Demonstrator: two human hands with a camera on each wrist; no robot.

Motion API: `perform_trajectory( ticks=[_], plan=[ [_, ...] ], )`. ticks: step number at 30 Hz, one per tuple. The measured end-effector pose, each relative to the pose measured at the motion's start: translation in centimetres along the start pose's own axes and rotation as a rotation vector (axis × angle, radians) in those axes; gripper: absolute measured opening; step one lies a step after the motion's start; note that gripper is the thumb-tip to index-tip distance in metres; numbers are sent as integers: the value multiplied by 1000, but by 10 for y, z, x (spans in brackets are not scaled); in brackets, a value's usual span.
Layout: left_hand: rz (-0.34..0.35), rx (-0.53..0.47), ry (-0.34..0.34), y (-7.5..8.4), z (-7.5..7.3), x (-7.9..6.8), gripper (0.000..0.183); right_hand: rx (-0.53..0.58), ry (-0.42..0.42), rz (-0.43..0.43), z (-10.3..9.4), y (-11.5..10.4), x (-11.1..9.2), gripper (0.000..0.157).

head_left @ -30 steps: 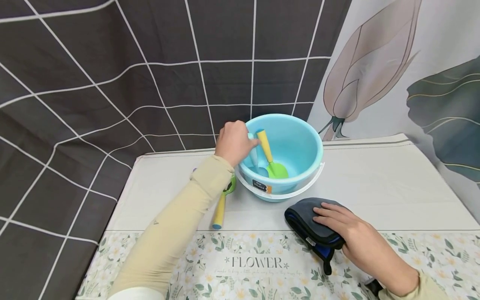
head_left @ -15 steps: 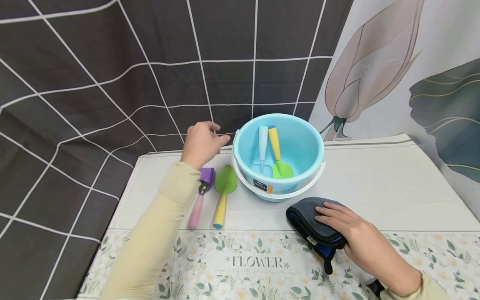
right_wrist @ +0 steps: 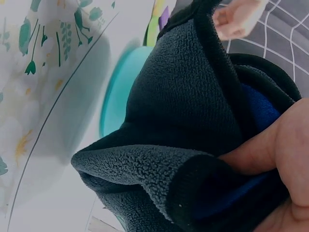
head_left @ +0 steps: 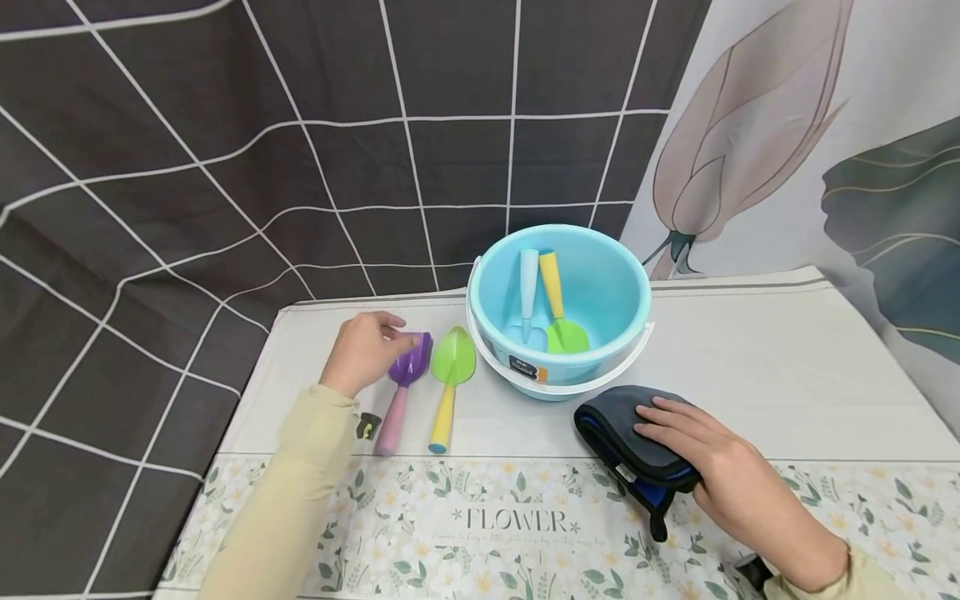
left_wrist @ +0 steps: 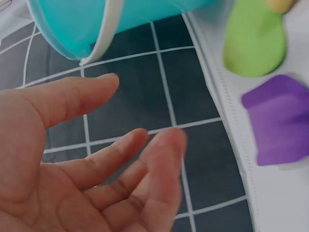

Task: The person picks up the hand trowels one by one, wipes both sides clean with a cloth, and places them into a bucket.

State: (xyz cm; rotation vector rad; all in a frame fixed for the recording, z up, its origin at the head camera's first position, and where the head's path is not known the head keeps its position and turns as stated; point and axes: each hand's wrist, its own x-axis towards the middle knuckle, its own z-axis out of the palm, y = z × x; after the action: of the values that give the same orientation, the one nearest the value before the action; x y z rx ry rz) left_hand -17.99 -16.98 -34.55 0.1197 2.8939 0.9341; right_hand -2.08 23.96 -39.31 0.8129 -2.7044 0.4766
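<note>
My left hand (head_left: 367, 352) is over the left side of the table, its fingertips overlapping the purple blade of a pink-handled toy shovel (head_left: 412, 364) in the head view. The left wrist view shows this hand (left_wrist: 96, 159) with loosely bent fingers and nothing in them. Beside that shovel lies a green toy shovel (head_left: 453, 358) with a yellow handle. My right hand (head_left: 720, 462) grips a folded grey cloth (head_left: 626, 421) with black edging and blue inside. In the right wrist view, the thumb (right_wrist: 260, 152) presses into the fold of the cloth (right_wrist: 178, 87).
A light blue bucket (head_left: 607, 283) with a white handle stands at the back centre. Inside it lean a blue toy shovel (head_left: 528, 275) and a green one (head_left: 567, 337) with a yellow handle. Behind the table (head_left: 787, 358) hangs a dark grid-patterned curtain (head_left: 322, 75).
My left hand has let go of the blue toy shovel, leaving it in the bucket. It has moved left and down to the purple shovel. The right hand stays on the cloth.
</note>
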Motion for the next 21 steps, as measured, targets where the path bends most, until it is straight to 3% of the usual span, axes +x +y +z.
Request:
perform_trajectory(
  ticks=[8,14,21],
  plan=[
    [-127,38,-129,-33,17,-27,57,20,0,11,-2,0,-2,83],
    [-158,39,-151,-55,32,-46,58,27,1,13,-3,1,-4,84],
    [-172,22,-164,-70,43,-58,57,30,19,4,-4,3,-5,86]
  ],
)
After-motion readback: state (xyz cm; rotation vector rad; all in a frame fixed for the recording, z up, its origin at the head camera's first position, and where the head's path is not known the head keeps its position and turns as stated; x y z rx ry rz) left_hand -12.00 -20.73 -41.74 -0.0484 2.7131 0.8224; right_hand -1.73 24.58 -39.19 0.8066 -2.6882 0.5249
